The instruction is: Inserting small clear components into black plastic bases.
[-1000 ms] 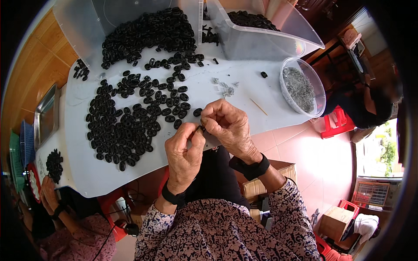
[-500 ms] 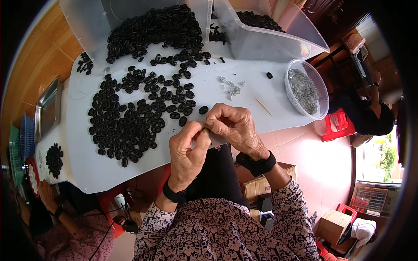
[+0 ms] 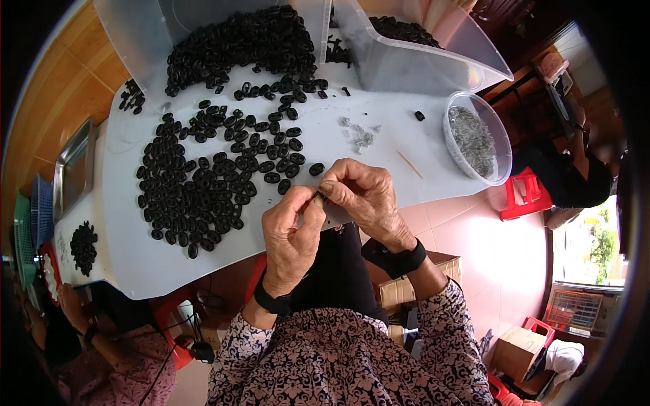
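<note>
My left hand (image 3: 292, 227) and my right hand (image 3: 363, 197) meet at the table's front edge, thumbs and forefingers pinched together. Between the fingertips is a small black part (image 3: 319, 195), mostly covered, so its exact shape is hidden. Just beyond the fingers lies a single black oval piece (image 3: 316, 169) with holes in it. Many like it spread to the left as a loose group (image 3: 196, 186) on the white table (image 3: 379, 186). To the right of these are a few small clear slivers (image 3: 361, 137) and a thin wooden stick (image 3: 410, 164).
A round clear tub (image 3: 504, 157) of small shiny pieces stands at the right edge. Behind, a clear bin (image 3: 433, 64) and a heap of black parts (image 3: 240, 47) fill the far side. At left are a metal tray (image 3: 74, 159) and a co-worker's hand (image 3: 71, 306).
My hands stay together in nearly the same place; the fingertips shift slightly around the small black part, which shows a little more. The things on the table stay where they were.
</note>
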A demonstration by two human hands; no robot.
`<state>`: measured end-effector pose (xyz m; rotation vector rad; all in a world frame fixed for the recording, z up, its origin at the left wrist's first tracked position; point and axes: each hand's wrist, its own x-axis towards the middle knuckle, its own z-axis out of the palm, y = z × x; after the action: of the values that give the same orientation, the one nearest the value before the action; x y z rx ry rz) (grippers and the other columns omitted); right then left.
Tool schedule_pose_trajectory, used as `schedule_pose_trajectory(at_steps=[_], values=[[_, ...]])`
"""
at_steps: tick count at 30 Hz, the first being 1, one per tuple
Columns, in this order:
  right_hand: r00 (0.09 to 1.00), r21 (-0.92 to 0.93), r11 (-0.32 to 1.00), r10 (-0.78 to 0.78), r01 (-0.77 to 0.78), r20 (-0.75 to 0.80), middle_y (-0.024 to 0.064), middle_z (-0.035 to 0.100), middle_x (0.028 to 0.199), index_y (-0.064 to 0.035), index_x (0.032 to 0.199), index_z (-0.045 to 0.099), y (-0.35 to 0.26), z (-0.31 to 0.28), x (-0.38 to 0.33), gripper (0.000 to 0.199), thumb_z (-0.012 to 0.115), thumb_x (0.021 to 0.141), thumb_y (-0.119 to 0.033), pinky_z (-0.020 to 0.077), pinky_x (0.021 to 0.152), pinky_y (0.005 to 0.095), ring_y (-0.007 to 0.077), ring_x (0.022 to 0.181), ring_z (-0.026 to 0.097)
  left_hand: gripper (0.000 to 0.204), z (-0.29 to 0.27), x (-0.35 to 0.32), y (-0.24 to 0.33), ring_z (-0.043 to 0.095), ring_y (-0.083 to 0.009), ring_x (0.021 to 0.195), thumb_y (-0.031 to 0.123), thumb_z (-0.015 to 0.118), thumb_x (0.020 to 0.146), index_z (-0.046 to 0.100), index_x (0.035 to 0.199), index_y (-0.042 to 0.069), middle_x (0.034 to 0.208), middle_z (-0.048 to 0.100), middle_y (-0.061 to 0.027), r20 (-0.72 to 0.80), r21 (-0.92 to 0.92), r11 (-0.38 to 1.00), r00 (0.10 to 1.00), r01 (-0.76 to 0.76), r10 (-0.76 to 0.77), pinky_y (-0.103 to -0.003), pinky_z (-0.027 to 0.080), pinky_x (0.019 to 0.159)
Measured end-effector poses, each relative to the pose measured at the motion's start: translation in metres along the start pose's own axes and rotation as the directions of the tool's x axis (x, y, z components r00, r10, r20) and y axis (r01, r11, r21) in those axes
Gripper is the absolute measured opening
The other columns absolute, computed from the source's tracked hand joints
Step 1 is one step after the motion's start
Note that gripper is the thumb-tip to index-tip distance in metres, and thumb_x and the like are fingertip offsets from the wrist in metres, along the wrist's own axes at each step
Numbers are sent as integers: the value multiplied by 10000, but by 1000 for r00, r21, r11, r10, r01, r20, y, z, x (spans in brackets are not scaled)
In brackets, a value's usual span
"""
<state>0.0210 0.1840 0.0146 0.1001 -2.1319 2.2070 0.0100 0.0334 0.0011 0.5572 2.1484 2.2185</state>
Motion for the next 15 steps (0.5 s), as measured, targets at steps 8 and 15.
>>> schedule_pose_trajectory(at_steps=[8,15], values=[[999,70,997,42,-43,23,5,610,743,8,862,604,-6,2,3,187,634,926,-165,458,598,203,39,685,541,143,6,2,10,510,-63,627,131,563,940,602,908,-3,707,572,-6,-27,-70,995,997,76,-78,-204,414,578],[994,107,988,-110,108,10,17,619,789,1,921,595,5,3,4,166,620,935,-162,499,680,222,71,681,576,177,-8,-1,12,529,-74,639,142,506,983,580,993,-19,741,594,-33,2,35,998,998,58,-59,-208,427,587]])
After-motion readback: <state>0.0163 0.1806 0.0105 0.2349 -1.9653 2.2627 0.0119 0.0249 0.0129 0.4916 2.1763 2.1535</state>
